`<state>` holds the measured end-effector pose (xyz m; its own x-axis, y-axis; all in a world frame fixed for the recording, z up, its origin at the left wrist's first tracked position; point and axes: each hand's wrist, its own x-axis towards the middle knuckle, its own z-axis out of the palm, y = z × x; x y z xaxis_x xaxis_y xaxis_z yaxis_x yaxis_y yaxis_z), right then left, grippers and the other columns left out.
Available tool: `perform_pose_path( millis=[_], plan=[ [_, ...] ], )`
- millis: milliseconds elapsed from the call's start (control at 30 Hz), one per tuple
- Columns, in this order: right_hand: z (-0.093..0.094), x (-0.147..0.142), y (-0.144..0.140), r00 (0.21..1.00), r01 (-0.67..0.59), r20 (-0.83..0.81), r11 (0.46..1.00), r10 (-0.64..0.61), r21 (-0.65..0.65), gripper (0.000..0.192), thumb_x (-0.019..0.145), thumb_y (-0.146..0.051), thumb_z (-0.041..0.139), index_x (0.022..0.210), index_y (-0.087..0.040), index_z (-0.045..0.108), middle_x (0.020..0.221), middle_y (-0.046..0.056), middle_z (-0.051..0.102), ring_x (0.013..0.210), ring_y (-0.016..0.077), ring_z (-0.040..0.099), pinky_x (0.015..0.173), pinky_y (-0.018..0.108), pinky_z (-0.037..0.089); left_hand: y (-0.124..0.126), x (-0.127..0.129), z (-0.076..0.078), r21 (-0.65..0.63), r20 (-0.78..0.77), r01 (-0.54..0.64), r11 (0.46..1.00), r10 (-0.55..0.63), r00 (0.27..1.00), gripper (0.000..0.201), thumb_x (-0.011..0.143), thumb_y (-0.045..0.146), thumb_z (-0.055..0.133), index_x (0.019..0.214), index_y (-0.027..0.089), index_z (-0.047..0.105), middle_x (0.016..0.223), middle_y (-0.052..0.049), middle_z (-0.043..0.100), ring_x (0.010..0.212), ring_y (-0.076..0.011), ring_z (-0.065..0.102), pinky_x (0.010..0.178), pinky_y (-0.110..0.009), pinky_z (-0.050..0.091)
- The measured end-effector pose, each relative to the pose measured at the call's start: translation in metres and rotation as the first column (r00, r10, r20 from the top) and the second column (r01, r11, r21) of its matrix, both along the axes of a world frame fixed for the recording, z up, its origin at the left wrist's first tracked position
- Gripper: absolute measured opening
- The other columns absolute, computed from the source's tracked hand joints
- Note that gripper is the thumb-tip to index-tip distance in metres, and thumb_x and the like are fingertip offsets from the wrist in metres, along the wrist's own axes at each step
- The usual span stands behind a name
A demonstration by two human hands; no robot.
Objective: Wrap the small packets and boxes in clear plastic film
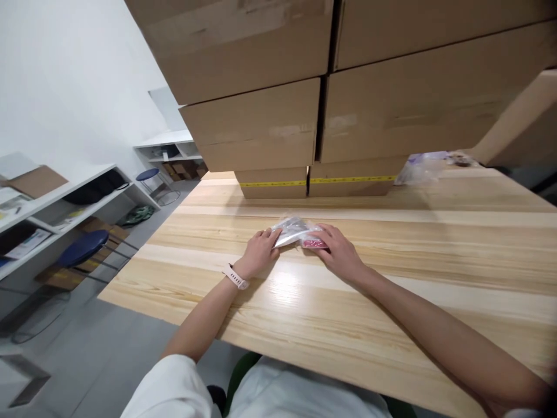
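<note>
A clear plastic bag (290, 230) lies low over the wooden table between my two hands, shiny and creased. My left hand (261, 251), with a pale watch band (235, 277) at its wrist, has its fingers closed on the bag's left side. On the other side, my right hand (342, 251) grips a small flat pink packet (313, 244), thumb below and fingers above. Clear plastic covers part of this packet and meets the bag; I cannot tell whether the packet is inside it.
Large cardboard boxes (256, 125) are stacked at the back of the wooden table (391, 313), with yellow tape (352, 180) along the lowest ones. Crumpled clear plastic (420, 169) lies right of them. Blue stools (82, 248) and white shelves (104, 197) stand to the left.
</note>
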<state>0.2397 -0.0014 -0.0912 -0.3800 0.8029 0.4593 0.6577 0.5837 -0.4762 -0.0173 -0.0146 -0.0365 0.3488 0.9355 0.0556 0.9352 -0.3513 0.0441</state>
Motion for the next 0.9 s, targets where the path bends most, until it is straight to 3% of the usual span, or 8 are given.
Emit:
perform_pose_path(
  millis=[167, 300, 433, 500, 567, 633, 733, 900],
  plan=[
    [-0.001, 0.017, 0.023, 0.966, 0.247, 0.063, 0.968, -0.250, 0.045, 0.038, 0.099, -0.027, 0.048, 0.133, -0.020, 0.064, 0.142, 0.017, 0.058, 0.126, 0.0331, 0.055, 0.100, 0.049, 0.052, 0.004, -0.012, 0.002, -0.034, 0.060, -0.083, 0.996, 0.085, 0.995, 0.057, 0.092, 0.014, 0.050, 0.149, 0.017, 0.051, 0.122, -0.015, 0.073, 0.099, -0.0284, 0.072, 0.083, -0.037, 0.054],
    [0.001, 0.024, 0.045, 0.918, 0.367, 0.132, 0.927, -0.374, 0.074, 0.049, 0.097, -0.029, 0.051, 0.144, -0.013, 0.056, 0.157, 0.024, 0.043, 0.136, 0.0399, 0.047, 0.107, 0.059, 0.043, 0.002, -0.018, 0.003, 0.030, 0.453, -0.209, 0.978, 0.173, 0.874, 0.047, 0.087, 0.016, 0.055, 0.133, 0.019, 0.063, 0.084, -0.005, 0.074, 0.075, -0.0236, 0.069, 0.073, -0.033, 0.050],
    [0.013, 0.014, 0.033, 0.932, 0.358, -0.018, 0.907, -0.363, 0.223, 0.056, 0.098, -0.040, 0.057, 0.147, -0.014, 0.053, 0.165, 0.022, 0.034, 0.150, 0.0386, 0.032, 0.121, 0.061, 0.024, -0.018, -0.002, 0.008, -0.116, 0.924, -0.098, 0.988, 0.144, 0.355, 0.028, 0.088, 0.036, 0.064, 0.108, 0.018, 0.071, 0.081, -0.004, 0.072, 0.074, -0.0199, 0.066, 0.071, -0.030, 0.051],
    [0.020, 0.001, 0.011, 0.939, 0.316, -0.204, 0.927, -0.275, 0.201, 0.046, 0.101, -0.042, 0.052, 0.139, -0.017, 0.060, 0.156, 0.018, 0.048, 0.146, 0.0341, 0.039, 0.121, 0.058, 0.026, -0.030, 0.008, 0.010, -0.283, 0.958, 0.096, 0.954, 0.276, 0.075, 0.037, 0.086, 0.046, 0.069, 0.107, 0.016, 0.071, 0.091, -0.007, 0.076, 0.080, -0.0205, 0.068, 0.073, -0.030, 0.053],
    [0.024, -0.015, -0.018, 0.893, 0.171, -0.427, 0.985, -0.141, 0.033, 0.042, 0.105, -0.045, 0.045, 0.132, -0.020, 0.064, 0.143, 0.014, 0.061, 0.135, 0.0298, 0.052, 0.116, 0.052, 0.037, -0.038, 0.016, 0.010, -0.431, 0.886, 0.258, 0.865, 0.460, -0.059, 0.042, 0.078, 0.046, 0.078, 0.104, 0.014, 0.072, 0.093, -0.008, 0.077, 0.078, -0.0201, 0.069, 0.071, -0.029, 0.052],
    [0.025, -0.031, -0.044, 0.778, -0.090, -0.624, 0.969, -0.075, -0.229, 0.044, 0.105, -0.052, 0.045, 0.130, -0.022, 0.066, 0.133, 0.012, 0.068, 0.122, 0.0268, 0.062, 0.106, 0.047, 0.048, -0.040, 0.020, 0.007, -0.528, 0.804, 0.366, 0.767, 0.590, -0.078, 0.043, 0.068, 0.039, 0.086, 0.098, 0.012, 0.073, 0.089, -0.009, 0.077, 0.072, -0.0188, 0.067, 0.067, -0.028, 0.051],
    [0.021, -0.047, -0.065, 0.636, -0.381, -0.755, 0.788, -0.156, -0.484, 0.052, 0.094, -0.062, 0.063, 0.124, -0.019, 0.070, 0.125, 0.012, 0.073, 0.109, 0.0270, 0.069, 0.095, 0.043, 0.055, -0.040, 0.022, 0.002, -0.561, 0.761, 0.472, 0.680, 0.648, -0.030, 0.047, 0.063, 0.034, 0.090, 0.101, 0.012, 0.073, 0.096, -0.012, 0.077, 0.079, -0.0213, 0.069, 0.072, -0.031, 0.052],
    [0.017, -0.048, -0.058, 0.492, -0.417, -0.793, 0.702, -0.359, -0.577, 0.063, 0.074, -0.066, 0.083, 0.112, -0.016, 0.074, 0.110, 0.011, 0.077, 0.101, 0.0282, 0.072, 0.090, 0.041, 0.057, -0.041, 0.022, 0.003, -0.441, 0.884, 0.402, 0.802, 0.466, 0.042, 0.065, 0.068, 0.031, 0.094, 0.125, 0.019, 0.064, 0.130, -0.013, 0.069, 0.117, -0.0266, 0.066, 0.097, -0.038, 0.051]
  ],
)
